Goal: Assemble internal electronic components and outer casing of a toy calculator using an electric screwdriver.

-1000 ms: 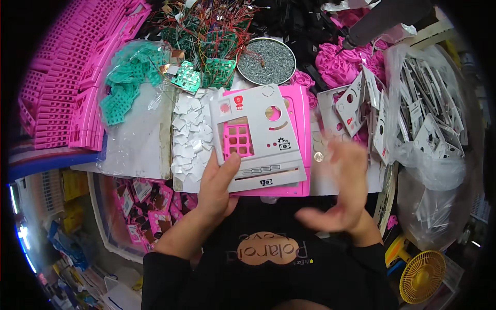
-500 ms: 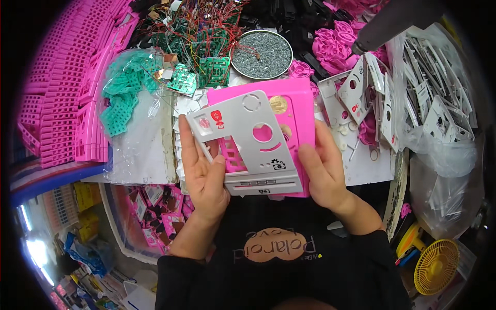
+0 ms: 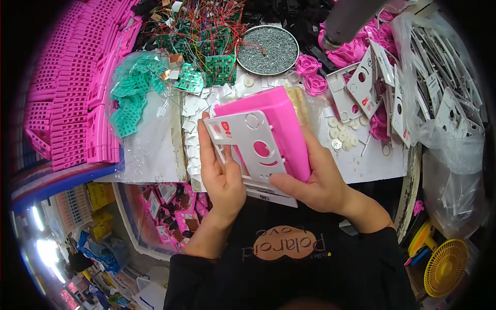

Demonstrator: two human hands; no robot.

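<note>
A white plastic panel (image 3: 243, 135) with cut-outs and red and black prints lies tilted over a pink plastic housing (image 3: 290, 126) in front of my chest. My left hand (image 3: 221, 178) grips the panel's left edge, the thumb reaching in at its rectangular opening. From the right, my right hand (image 3: 318, 181) holds both pieces, its thumb pressed on the panel's lower right part and its fingers behind the pink housing. The two parts overlap but their edges do not line up. What touches behind them is hidden.
A round tin of small screws (image 3: 268, 50) stands at the back, beside wired green circuit boards (image 3: 219, 70). Stacked pink parts (image 3: 64, 93) fill the left. More white panels (image 3: 361, 88) lean at the right, under a dark tool (image 3: 338, 31). A yellow fan (image 3: 445, 267) sits lower right.
The panel and housing have turned and tilted together, showing more of the housing's side. My right thumb has moved from the housing's edge onto the panel. The overhead view has shifted slightly.
</note>
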